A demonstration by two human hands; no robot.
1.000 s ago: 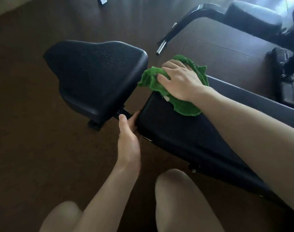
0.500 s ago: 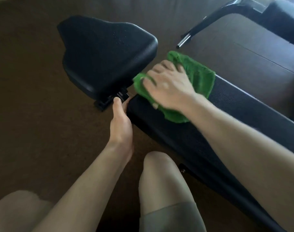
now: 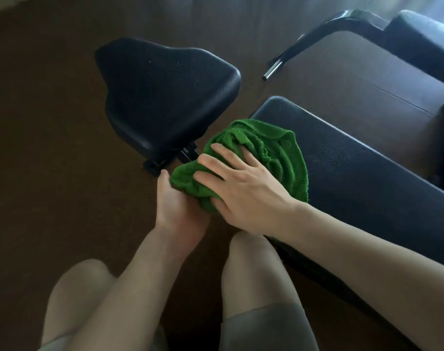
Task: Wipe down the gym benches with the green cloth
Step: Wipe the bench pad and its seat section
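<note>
Right hand's fingers: spread and fairly straight, the right hand (image 3: 243, 191) lies palm-down on top of the green cloth (image 3: 261, 158), pressing it; the thumb runs down the cloth's near edge.
Left hand's fingers: the left hand (image 3: 176, 206) sits under the cloth's near end, palm turned up and cupped against it; most fingers are hidden by the cloth, so I cannot tell whether they curl round it.
Cloth: bunched in folds, lying on the near corner of the long bench pad (image 3: 367, 178), its left end hanging off the pad's end into the left hand.
Bench pad: black, running off toward the right; the cloth covers only its end nearest the seat.
Seat pad: a second black pad (image 3: 165, 97), wider and rounded, just left of the cloth, joined to the bench by a dark bracket (image 3: 188, 153) beside the cloth.
Arms and knees: both forearms bare; two bare knees below them, shorts at the bottom edge.
Further off: another black bench (image 3: 423, 39) with a metal tube (image 3: 274, 69) at upper right, on a brown floor (image 3: 51, 148).
</note>
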